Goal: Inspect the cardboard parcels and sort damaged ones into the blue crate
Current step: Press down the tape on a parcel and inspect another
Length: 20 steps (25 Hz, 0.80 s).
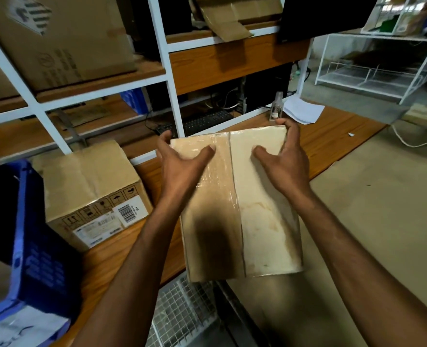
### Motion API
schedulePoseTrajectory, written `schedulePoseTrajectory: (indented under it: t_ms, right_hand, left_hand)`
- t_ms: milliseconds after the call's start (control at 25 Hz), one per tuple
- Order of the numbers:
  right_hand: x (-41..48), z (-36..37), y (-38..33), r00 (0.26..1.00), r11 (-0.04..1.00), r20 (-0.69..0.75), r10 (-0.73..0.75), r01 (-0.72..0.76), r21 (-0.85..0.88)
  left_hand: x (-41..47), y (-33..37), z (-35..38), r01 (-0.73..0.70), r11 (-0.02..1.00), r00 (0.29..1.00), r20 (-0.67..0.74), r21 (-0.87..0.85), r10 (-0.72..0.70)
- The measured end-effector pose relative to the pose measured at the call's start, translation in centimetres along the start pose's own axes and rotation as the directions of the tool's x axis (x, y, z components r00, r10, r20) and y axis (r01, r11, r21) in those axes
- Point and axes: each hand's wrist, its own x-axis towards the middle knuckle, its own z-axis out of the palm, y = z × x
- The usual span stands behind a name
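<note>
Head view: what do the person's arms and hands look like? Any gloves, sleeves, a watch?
The left hand and right hand wear no gloves, and no ring shows. The left forearm and right forearm are uncovered down to the frame's lower edge: no sleeve, watch or wristband is visible.

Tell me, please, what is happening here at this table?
A person is holding a flat, taped cardboard parcel with both hands, partly over the edge of the wooden table. The left hand and the right hand each grip one far corner, fingers curled over the far edge and thumbs on the top face. A second parcel with a barcode label sits on the table at the left, next to the blue crate.
</note>
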Motion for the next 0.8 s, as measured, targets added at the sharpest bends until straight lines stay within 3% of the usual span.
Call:
schedulePoseTrajectory:
  t_ms: [120, 240, 440, 600, 720, 800]
  right_hand:
    - [0.2, 0.2, -0.2, 0.999, 0.999, -0.027, -0.026, 0.025, -0.046]
    - [0.0, -0.4, 0.1, 0.999, 0.996, 0.048, 0.013, -0.009, -0.088]
    - [-1.1, 0.2, -0.2, 1.0, 0.987, -0.015, -0.006, 0.004, -0.159]
    - [-1.5, -0.8, -0.1, 0.995, 0.981, 0.053, 0.079, -0.068, -0.182]
    - [-2.8, 0.0, 0.4, 0.999, 0.984, -0.048, 0.025, -0.033, -0.176]
    - [-2.6, -0.4, 1.2, 0.999, 0.997, 0.014, 0.043, -0.042, -0.061]
  left_hand:
    - [-0.2, -0.1, 0.5, 0.097, 0.995, 0.995, -0.016, -0.033, -0.097]
    - [-0.2, -0.7, 0.7, 0.059, 0.998, 0.998, 0.011, 0.031, -0.06]
    - [-1.2, -0.4, 0.7, 0.001, 0.972, 1.0, -0.029, 0.236, 0.006]
    - [-2.4, -0.4, 1.1, -0.04, 0.95, 0.999, 0.028, 0.309, 0.033]
    - [-3.0, -1.2, 1.0, -0.071, 0.964, 0.996, -0.027, 0.256, 0.08]
    - [-2.6, -2.1, 0.4, -0.071, 0.994, 0.997, -0.003, 0.084, 0.071]
